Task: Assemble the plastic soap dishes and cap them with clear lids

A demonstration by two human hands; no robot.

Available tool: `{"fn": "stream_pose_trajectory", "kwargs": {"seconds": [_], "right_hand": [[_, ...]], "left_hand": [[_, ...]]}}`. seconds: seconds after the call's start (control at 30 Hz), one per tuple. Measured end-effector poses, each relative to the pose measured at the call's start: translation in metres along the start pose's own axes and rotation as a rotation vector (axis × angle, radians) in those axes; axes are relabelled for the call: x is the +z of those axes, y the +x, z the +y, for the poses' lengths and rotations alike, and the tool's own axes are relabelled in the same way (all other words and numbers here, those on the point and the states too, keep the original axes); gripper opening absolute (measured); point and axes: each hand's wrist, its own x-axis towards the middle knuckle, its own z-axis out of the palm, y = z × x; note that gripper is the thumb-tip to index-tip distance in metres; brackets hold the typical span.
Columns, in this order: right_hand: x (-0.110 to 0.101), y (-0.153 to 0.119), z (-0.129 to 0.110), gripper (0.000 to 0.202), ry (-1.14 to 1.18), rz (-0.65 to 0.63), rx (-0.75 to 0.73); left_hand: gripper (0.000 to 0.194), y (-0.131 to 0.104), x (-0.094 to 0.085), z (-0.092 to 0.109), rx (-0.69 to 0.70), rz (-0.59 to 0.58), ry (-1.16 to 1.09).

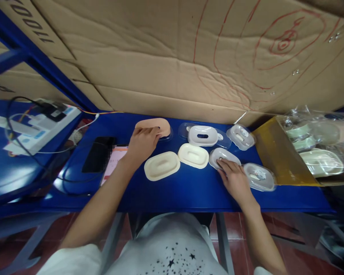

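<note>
My left hand [145, 143] is at the back of the blue table, its fingers closed on a peach oval dish [151, 124] near the slot in its middle. A clear plastic cover shows beneath that dish. My right hand [233, 173] is farther right, with bent fingers reaching into a pale grey oval dish [215, 154] and the thumb at its near side; the fingers hide part of it. Between the hands lie two cream oval pieces [162, 165]. Behind them, a white oval dish [203, 136] with a dark slot rests on clear plastic.
Two clear-wrapped grey dishes [258, 177] lie right of my right hand and behind it. An open carton [275, 152] with bagged pieces stands at the right. A black phone [96, 154], a lit phone [114, 162] and a power strip [43, 131] with cables are at the left. Cardboard [149, 57] walls the back.
</note>
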Motion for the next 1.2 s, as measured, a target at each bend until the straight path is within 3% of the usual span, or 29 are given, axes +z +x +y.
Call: {"fn": "stream_pose_trajectory", "kwargs": {"seconds": [0.1,0.23,0.37,0.53,0.63,0.73,0.87,1.0,1.1,1.2], "right_hand": [[-0.002,-0.004,-0.005,0.039,0.102,-0.032,-0.019],[-0.014,-0.004,-0.009,0.04,0.188,-0.027,-0.034],[-0.026,0.005,0.005,0.041,0.155,0.084,-0.021],[-0.019,0.033,0.026,0.038,-0.047,0.141,0.006],[-0.01,0.045,0.028,0.038,-0.093,0.098,-0.023],[-0.009,0.041,0.021,0.04,-0.081,0.092,-0.047],[-0.017,0.009,0.002,0.04,-0.011,0.032,-0.046],[-0.02,-0.019,-0.021,0.032,0.097,-0.074,-0.067],[-0.029,-0.016,-0.028,0.035,0.249,-0.179,-0.156],[-0.041,0.008,-0.004,0.039,0.351,-0.182,-0.179]], "left_hand": [[0.027,0.003,0.011,-0.002,0.005,-0.035,-0.019],[0.036,-0.01,0.011,0.008,0.015,-0.02,-0.052],[0.04,-0.036,0.008,0.042,0.132,0.044,-0.125],[0.029,-0.065,0.016,0.092,0.368,-0.137,-0.089],[0.026,-0.078,0.019,0.11,0.416,-0.188,-0.095],[0.031,-0.093,0.017,0.117,0.441,-0.174,-0.109],[0.042,-0.119,0.013,0.108,0.302,-0.077,-0.073],[0.045,-0.134,0.017,0.079,0.119,-0.017,-0.048],[0.038,-0.13,0.022,0.054,0.116,-0.054,-0.121],[0.029,-0.119,0.025,0.038,0.102,-0.061,-0.163]]}}
